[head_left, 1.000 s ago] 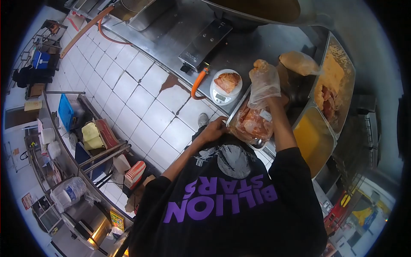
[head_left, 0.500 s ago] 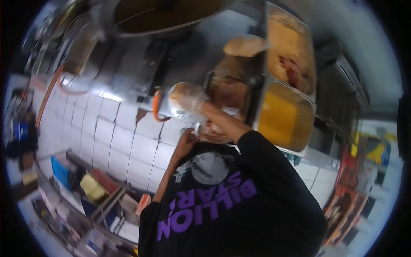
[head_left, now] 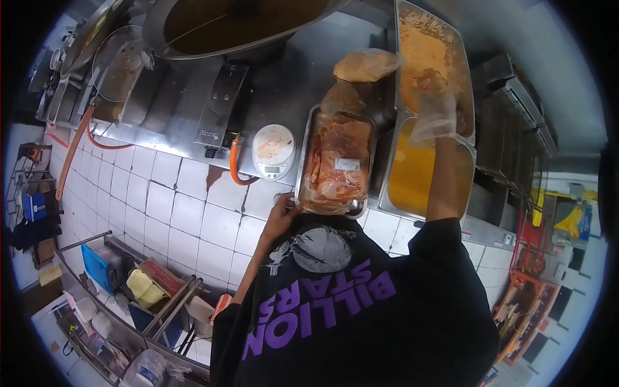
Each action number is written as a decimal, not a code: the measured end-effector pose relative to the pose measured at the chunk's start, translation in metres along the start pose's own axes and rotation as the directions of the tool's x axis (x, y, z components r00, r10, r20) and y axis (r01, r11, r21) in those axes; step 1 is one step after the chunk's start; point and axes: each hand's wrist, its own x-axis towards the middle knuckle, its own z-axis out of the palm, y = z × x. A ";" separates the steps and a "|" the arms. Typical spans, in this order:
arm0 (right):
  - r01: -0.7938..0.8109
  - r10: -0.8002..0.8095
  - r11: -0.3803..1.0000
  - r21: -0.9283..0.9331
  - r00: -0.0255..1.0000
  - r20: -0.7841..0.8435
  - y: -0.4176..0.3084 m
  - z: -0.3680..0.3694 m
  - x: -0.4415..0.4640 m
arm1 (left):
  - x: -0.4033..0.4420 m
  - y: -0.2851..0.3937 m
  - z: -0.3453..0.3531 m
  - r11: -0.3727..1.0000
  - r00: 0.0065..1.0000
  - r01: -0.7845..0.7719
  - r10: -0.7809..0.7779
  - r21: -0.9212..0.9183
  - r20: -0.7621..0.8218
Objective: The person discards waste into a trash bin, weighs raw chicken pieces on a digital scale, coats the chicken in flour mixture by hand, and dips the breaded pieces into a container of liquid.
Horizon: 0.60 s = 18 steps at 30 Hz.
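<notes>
My left hand (head_left: 281,215), bare, grips the near left corner of a metal tray (head_left: 372,135). In the tray lies reddish marinated meat in clear plastic (head_left: 338,164) with a white label. My right hand (head_left: 433,116), in a loose clear plastic glove, reaches into a metal pan of orange-beige crumbly coating (head_left: 422,48). Its fingertips are blurred against the coating and pinkish meat, so their grip is unclear. A white digital kitchen scale (head_left: 273,151), smeared with residue, sits left of the tray.
Nearer me is a pan of yellow-orange liquid (head_left: 419,174). A filled plastic bag (head_left: 366,65) lies behind the tray. At the back stands a large pot (head_left: 238,48); a Rinnai burner unit (head_left: 219,109) with an orange hose (head_left: 236,164) is left of the scale.
My right hand has moved right, from over the scale to the coating pan, uncovering the scale and the bagged meat. My left hand stays by the tray corner.
</notes>
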 end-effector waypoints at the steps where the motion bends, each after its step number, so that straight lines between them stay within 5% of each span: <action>1: 0.082 -0.078 0.990 -0.113 0.996 0.045 -0.003 0.011 -0.007 | -0.001 0.007 0.000 1.000 0.999 0.025 -0.026 0.011 0.019; 3: 0.242 -0.177 0.918 -0.315 0.959 0.222 -0.006 0.041 -0.022 | -0.002 0.008 0.001 0.998 0.998 0.054 -0.055 0.026 0.040; 8: 0.322 0.057 0.874 -0.364 0.677 0.734 0.017 0.149 -0.032 | -0.002 0.002 0.003 1.000 1.000 0.000 0.000 -0.020 -0.008; 13: 0.024 0.243 0.956 -0.291 0.488 0.838 0.043 0.175 -0.035 | -0.003 0.002 0.005 1.000 0.997 -0.013 0.012 -0.001 -0.078; 18: -0.163 0.182 0.980 -0.114 0.496 0.849 0.064 0.195 -0.049 | 0.000 -0.011 0.007 0.999 0.993 -0.054 0.054 0.004 -0.108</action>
